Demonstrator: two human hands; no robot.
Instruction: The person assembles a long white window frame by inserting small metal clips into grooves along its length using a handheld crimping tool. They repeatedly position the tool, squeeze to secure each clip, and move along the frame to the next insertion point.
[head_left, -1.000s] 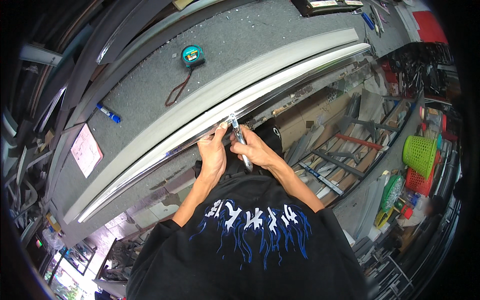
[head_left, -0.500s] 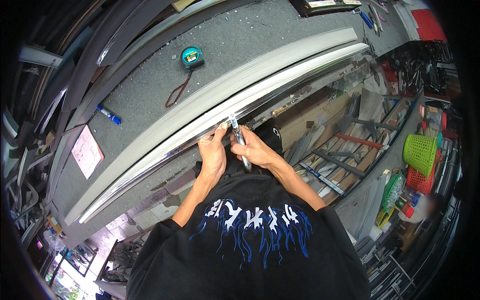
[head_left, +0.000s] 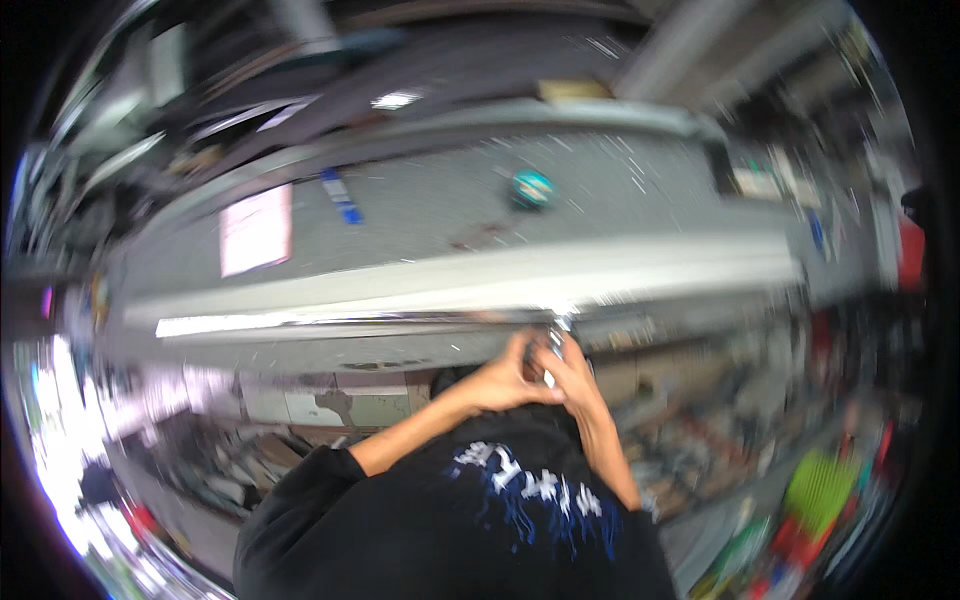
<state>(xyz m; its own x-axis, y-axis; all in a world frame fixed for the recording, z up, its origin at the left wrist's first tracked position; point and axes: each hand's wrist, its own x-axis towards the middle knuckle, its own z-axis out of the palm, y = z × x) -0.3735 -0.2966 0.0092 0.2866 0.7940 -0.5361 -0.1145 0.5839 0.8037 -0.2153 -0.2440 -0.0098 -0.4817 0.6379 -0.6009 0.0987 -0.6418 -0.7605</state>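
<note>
Motion blur smears the head view. My right hand (head_left: 577,372) is closed around a slim silver hand tool (head_left: 552,365); its exact kind is unclear. The tool's upper end meets the front edge of a long, pale strip (head_left: 440,290) lying across the bench. My left hand (head_left: 500,380) is curled close beside the tool, its thumb reaching toward my right hand. Blur hides whether its fingers grip anything. A narrow shiny strip (head_left: 235,325) runs along the front of the pale one.
On the grey bench (head_left: 420,200) lie a teal tape measure (head_left: 533,188), a blue marker (head_left: 342,196) and a pinkish-white paper (head_left: 256,230). Long profiles crowd the back. Below the bench are offcuts; a lime-green basket (head_left: 822,492) stands at the lower right.
The whole view has swung, so the strips now run nearly level. My left hand has shifted off the strip's edge toward the tool. My right hand still holds the tool.
</note>
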